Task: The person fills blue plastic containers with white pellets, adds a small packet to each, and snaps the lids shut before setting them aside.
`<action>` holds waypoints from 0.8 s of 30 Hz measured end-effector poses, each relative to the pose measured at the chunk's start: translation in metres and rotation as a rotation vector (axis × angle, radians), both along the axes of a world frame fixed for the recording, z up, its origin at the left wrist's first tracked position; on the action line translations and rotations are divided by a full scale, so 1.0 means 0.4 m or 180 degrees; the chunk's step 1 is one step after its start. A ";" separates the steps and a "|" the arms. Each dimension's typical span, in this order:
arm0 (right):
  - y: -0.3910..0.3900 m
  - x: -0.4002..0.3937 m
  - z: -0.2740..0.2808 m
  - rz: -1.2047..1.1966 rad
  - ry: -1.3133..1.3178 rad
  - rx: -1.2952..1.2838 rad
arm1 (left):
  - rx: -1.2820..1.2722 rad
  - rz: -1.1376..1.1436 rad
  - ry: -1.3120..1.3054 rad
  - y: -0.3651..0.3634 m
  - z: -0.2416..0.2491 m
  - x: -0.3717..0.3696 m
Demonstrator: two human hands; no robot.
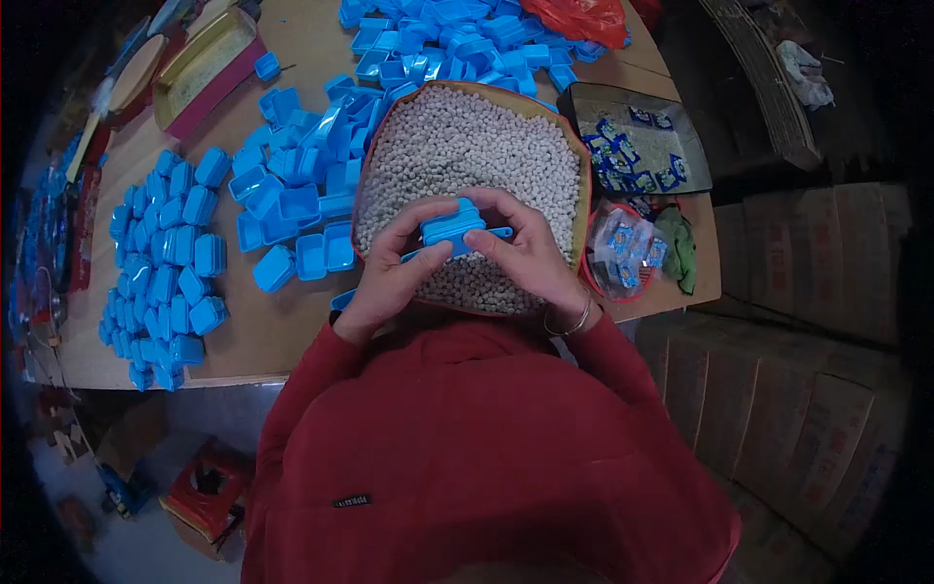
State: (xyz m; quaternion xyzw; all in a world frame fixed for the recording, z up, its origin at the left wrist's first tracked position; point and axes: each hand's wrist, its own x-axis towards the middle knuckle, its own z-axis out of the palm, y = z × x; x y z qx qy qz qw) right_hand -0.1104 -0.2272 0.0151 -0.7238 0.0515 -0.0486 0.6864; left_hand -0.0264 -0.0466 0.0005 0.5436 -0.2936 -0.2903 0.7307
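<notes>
Between my two hands is a small blue plastic box, with narrow pieces sticking out at its sides. My left hand grips it from the left, thumb along the near edge. From the right, my right hand closes on the same box with thumb and fingers. Both hands are over a wide tray with a yellowish rim, filled with small whitish round pellets. Loose open blue box halves lie left of this tray. Farther left, closed blue boxes are grouped on the table.
More blue box pieces are heaped at the back beside a red plastic bag. To the right are a dark tray of small blue packets, a red basket and a green cloth. Cartons stand beyond the table's right edge.
</notes>
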 end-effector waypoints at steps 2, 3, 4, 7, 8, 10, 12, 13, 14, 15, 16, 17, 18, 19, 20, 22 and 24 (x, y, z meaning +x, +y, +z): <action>-0.001 0.004 0.000 0.0035 0.0043 0.0009 | 0.0015 0.0034 0.0037 0.003 -0.002 0.000; 0.002 0.005 0.004 0.0041 0.0019 -0.0013 | 0.0013 0.0029 0.0133 0.004 -0.006 -0.002; 0.007 0.002 0.011 0.0048 -0.0003 -0.0034 | 0.0011 0.0026 0.0231 0.006 -0.009 -0.003; 0.017 0.008 0.018 0.0015 -0.0021 -0.0042 | 0.0085 0.0158 0.0661 0.004 -0.008 -0.002; 0.019 0.011 0.019 -0.0009 -0.0019 -0.0037 | 0.0196 0.0304 0.0121 0.001 -0.013 0.002; 0.019 0.016 0.011 -0.0227 -0.0366 -0.0580 | 0.0414 0.0602 -0.0960 -0.009 -0.012 0.010; 0.029 0.022 0.008 -0.0399 -0.0686 -0.1061 | 0.0625 0.0853 -0.1481 -0.018 0.039 -0.001; 0.044 0.022 0.010 -0.0459 -0.0813 -0.1264 | 0.0745 0.0970 -0.1725 -0.018 0.059 -0.011; 0.060 0.020 0.008 -0.0509 -0.0934 -0.1466 | 0.0714 0.0741 -0.1700 -0.016 0.054 -0.008; 0.067 0.025 0.006 -0.0602 -0.1089 -0.1477 | 0.0670 0.0532 -0.1684 -0.022 0.047 0.009; 0.068 0.026 0.003 -0.0610 -0.1139 -0.1398 | 0.0618 0.0330 -0.1685 -0.025 0.045 0.026; 0.070 0.025 -0.003 -0.0627 -0.1188 -0.1316 | 0.0683 0.0260 -0.1903 -0.022 0.052 0.034; 0.072 0.024 -0.006 -0.0646 -0.1231 -0.1233 | 0.0749 0.0184 -0.2115 -0.019 0.064 0.040; 0.074 0.019 -0.006 -0.0651 -0.1231 -0.1312 | 0.0818 0.0101 -0.2314 -0.018 0.072 0.042; 0.077 0.011 -0.005 -0.0661 -0.1224 -0.1388 | 0.0790 0.0070 -0.2431 -0.020 0.076 0.045; 0.081 0.003 -0.010 -0.0702 -0.1249 -0.1436 | 0.0722 0.0015 -0.2665 -0.027 0.080 0.051; 0.079 0.009 -0.021 -0.0755 -0.1332 -0.1376 | 0.0754 0.0228 -0.2571 -0.039 0.069 0.044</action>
